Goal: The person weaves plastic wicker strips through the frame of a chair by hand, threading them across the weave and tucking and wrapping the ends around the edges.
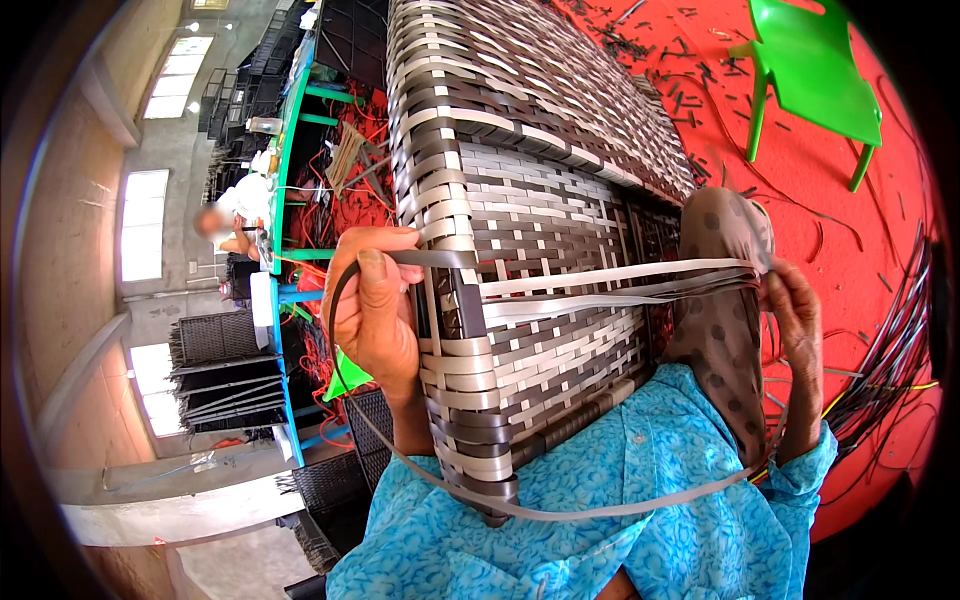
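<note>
Blue patterned fabric shirt, nearest the head camera, borders the lower end of the landmark: a large, boxy furniture piece woven from flat brown, grey and cream strips, occupying mid-view. Left hand, at the piece's left edge, is closed in a pinch, thumb against fingers, gripping a dark grey, flat, flexible strip; this crosses the piece's left edge and loops below its lower end, over the shirt. Right hand, right of the piece, has its fingertips closed on a bundle of loose white and grey strips stretched across the piece's inner panel. Brown dotted trouser leg stands between piece and right hand. Upper right of the piece: green plastic chair on red floor covering. Well left of it: a co-worker.
</note>
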A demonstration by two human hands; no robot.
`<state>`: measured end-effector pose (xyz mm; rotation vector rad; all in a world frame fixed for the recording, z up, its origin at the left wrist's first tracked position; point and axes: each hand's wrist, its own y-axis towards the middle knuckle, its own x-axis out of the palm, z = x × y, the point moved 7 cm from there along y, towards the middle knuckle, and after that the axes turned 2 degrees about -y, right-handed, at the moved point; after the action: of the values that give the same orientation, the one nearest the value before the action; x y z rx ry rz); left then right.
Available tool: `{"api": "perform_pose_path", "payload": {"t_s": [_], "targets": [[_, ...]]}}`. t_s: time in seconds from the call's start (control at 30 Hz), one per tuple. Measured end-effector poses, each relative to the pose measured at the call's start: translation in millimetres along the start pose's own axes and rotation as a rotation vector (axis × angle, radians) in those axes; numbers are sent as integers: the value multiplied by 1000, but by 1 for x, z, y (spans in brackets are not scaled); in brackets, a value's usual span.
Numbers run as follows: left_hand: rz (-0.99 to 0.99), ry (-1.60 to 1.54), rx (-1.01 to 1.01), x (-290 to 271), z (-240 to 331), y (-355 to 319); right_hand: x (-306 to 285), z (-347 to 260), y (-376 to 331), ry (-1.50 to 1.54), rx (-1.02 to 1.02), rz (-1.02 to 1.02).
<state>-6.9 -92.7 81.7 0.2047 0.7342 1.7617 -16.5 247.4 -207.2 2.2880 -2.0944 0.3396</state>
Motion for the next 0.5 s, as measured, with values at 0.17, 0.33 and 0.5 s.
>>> {"api": "perform_pose_path", "payload": {"t_s": [0.17,0.33,0.5], "targets": [[-12,-14,-24,0,-1,0,41,-32,2,-417,-146,-115],[-18,-15,-26,2,-1,-1,50,-50,4,-371,-116,-114],[-19,9,-24,4,2,0,65,-82,0,-474,-206,-100]]}}
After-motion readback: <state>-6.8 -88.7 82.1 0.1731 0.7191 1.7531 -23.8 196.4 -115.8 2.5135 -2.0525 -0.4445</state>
